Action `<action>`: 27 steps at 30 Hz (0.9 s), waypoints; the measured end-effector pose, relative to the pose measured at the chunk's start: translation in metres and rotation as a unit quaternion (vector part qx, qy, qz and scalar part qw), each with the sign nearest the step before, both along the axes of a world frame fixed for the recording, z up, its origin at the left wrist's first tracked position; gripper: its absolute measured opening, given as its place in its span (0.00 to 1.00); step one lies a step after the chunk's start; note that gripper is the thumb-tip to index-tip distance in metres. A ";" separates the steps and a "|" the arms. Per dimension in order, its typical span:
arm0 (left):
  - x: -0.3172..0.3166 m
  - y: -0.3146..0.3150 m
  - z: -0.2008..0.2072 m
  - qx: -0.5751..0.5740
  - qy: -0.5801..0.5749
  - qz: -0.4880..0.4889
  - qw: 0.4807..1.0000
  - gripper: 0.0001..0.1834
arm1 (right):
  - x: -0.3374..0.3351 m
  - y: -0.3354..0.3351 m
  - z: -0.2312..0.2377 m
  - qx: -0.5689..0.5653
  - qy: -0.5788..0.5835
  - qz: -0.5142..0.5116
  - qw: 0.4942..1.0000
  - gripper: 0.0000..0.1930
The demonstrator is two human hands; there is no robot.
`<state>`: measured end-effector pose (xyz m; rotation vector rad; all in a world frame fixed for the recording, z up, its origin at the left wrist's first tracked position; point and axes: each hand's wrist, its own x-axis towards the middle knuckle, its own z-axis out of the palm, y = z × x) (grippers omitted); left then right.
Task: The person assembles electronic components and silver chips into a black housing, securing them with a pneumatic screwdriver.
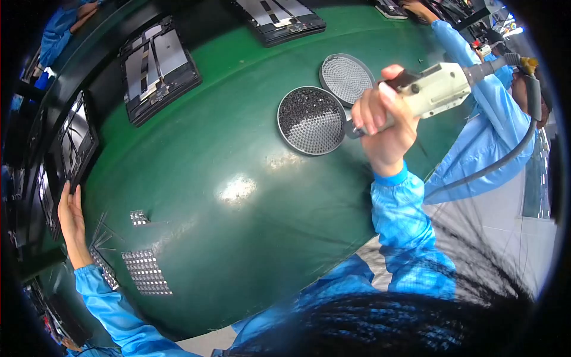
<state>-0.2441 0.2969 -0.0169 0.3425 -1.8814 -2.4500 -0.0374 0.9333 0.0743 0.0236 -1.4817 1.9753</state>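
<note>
I'm gripping the driver (443, 89) with the right hand (388, 122), probably collecting screws (302, 110) from the dish (315, 141) just left of it; the left hand (71, 221) is lying open by a device (77, 146) (contact unclear). Next is likely calling for careful aim.

The counter (256, 250) looks smooth and glossy, throwing back bright light. At 2 o'clock, the power tool (440, 89) looks like smooth, low-sheen plastic. Two round trays (345, 77) at 1 o'clock look rough and dimpled inside. The open device (157, 68) at 10 o'clock looks satin and metallic inside. The sleeve (404, 226) at 4 o'clock is creased cloth, slightly shiny.
</note>
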 end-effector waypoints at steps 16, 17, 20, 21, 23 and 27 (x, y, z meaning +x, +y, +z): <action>0.228 0.249 0.069 -0.023 -0.107 -0.017 0.994 0.37 | -0.005 0.012 -0.028 -0.057 -0.059 0.077 0.994 0.15; 0.237 0.257 0.070 -0.016 -0.135 -0.032 0.990 0.37 | -0.006 0.012 -0.027 -0.061 -0.059 0.078 0.993 0.15; 0.241 0.294 0.085 0.014 -0.183 -0.110 0.977 0.37 | -0.006 0.010 -0.024 0.068 -0.110 0.076 0.989 0.14; 0.244 0.297 0.085 0.009 -0.203 -0.127 0.971 0.36 | -0.006 0.009 -0.023 0.069 -0.114 0.071 0.989 0.14; 0.245 0.304 0.083 0.017 -0.209 -0.159 0.965 0.35 | -0.006 0.008 -0.025 0.068 -0.117 0.068 0.988 0.14; 0.260 0.292 0.065 0.046 -0.225 -0.165 0.959 0.35 | -0.011 -0.003 -0.031 0.044 -0.101 0.094 0.990 0.13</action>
